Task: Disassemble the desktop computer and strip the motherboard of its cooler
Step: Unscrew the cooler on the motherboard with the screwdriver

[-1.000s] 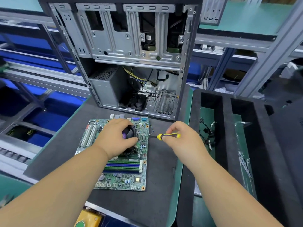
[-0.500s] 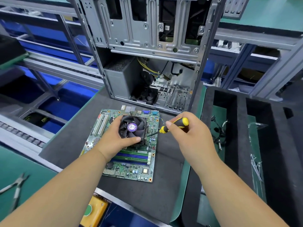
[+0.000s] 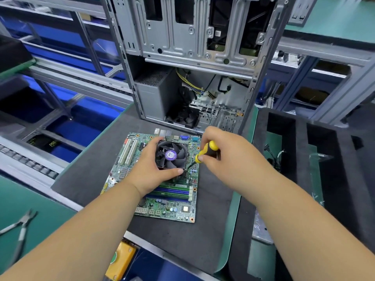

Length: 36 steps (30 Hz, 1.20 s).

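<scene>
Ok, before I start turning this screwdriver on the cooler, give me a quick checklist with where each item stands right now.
1. Motherboard lying flat on the dark mat, out of the computer case: ok.
2. Left hand steadying the cooler, thumb and fingers around its frame: ok.
3. Right hand gripping the screwdriver by its yellow and black handle: ok.
4. Screwdriver tip seated in the screw at the cooler's near right corner: cannot tell, the tip is too small to see.
5. Other cooler screws already loosened: cannot tell.
6. Fan cable unplugged from the board: cannot tell.
</scene>
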{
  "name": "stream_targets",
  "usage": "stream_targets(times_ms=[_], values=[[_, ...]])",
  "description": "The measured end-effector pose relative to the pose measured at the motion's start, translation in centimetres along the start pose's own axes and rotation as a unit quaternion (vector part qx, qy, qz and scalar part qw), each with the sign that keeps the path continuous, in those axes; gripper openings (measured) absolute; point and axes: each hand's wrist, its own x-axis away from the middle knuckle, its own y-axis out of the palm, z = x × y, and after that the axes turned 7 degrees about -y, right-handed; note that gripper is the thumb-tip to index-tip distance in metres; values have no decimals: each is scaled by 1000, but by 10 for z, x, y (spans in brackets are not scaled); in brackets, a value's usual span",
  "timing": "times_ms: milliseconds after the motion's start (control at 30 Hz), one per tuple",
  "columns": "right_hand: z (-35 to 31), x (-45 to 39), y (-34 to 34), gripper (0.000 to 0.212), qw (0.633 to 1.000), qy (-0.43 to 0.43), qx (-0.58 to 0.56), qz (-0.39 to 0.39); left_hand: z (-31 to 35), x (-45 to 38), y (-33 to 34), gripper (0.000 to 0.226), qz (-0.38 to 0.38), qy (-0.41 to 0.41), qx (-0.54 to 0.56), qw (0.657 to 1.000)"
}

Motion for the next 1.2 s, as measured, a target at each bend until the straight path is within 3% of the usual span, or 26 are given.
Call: stream_targets(times_ms=[267,500,733,967,1200], values=[[-20,-40,-29,12,964,-39,228,-132,-6,-5,-7,102,-25,-3,-39,999],[-34,-58,-26,29,913,-114,344,-187,-13,-12,-24,104,-78,10,-80,994],[-33,-62,-30,27,896,-195,320,-238,-7,-16,-16,99,-84,32,-45,995],[-38,-71,-27,10,844,-240,400,-265,0,-20,-7,99,-68,45,-51,995],[-20,-70,-32,26,891,-119,330,-290,5,-17,-2,91,-29,58,-111,992]])
